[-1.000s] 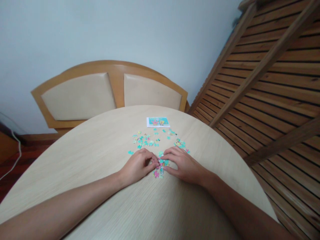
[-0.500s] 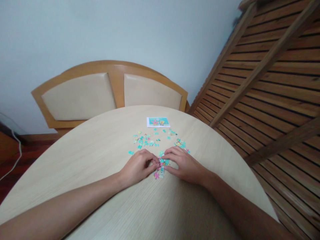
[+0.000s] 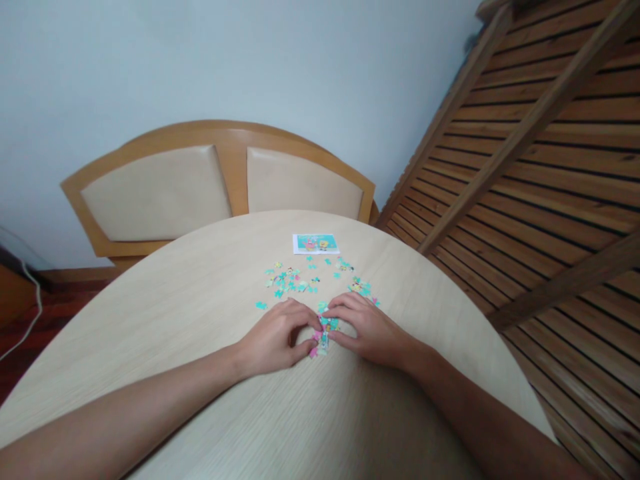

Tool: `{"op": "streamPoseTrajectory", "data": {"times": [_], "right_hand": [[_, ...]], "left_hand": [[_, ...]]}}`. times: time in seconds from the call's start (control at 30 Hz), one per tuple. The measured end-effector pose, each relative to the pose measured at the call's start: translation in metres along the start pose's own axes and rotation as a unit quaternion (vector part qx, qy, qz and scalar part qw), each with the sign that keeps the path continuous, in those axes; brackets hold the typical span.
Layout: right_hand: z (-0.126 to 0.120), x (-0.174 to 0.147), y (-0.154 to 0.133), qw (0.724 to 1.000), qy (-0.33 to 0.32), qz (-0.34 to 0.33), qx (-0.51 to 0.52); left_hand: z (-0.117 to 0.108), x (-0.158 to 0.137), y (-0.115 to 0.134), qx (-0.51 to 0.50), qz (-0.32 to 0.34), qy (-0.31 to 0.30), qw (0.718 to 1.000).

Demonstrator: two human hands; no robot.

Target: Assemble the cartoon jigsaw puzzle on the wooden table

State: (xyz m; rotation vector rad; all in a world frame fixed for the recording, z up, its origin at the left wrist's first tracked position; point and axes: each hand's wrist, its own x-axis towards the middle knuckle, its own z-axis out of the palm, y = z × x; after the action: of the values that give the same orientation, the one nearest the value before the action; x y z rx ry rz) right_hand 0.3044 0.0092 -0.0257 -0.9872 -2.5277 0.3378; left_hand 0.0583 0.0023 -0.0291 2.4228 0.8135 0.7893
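On the table (image 3: 200, 307), the left hand (image 3: 280, 335) is curling narrowly at pink puzzle pieces (image 3: 314, 352) — probably light, stiff, wanting edge pinches — grip unclear, the right hand (image 3: 367, 330) spreading wider.

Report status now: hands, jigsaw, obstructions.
Left hand at left edge of jigsaw cluster, right hand at right edge. Cluster partly hidden by both hands. Loose jigsaw pieces scattered beyond.

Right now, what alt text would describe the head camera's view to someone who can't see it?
A person's left hand and right hand touch a cluster of colourful jigsaw pieces on a round, pale table. Scattered pieces and a printed picture lie farther back, with a padded wooden backrest beyond the table.
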Motion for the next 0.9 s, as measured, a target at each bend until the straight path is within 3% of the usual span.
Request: {"op": "streamPoseTrajectory", "data": {"times": [0.63, 0.9], "right_hand": [[-0.0005, 0.0016, -0.0031, 1.000, 0.004, -0.001, -0.002], [-0.0003, 0.0008, -0.0027, 1.000, -0.001, 0.002, 0.007]], "left_hand": [[0.0010, 0.0024, -0.0023, 0.036, -0.029, -0.003, 0.999], [-0.0013, 0.0031, -0.0026, 0.053, 0.025, -0.023, 0.998]]}}
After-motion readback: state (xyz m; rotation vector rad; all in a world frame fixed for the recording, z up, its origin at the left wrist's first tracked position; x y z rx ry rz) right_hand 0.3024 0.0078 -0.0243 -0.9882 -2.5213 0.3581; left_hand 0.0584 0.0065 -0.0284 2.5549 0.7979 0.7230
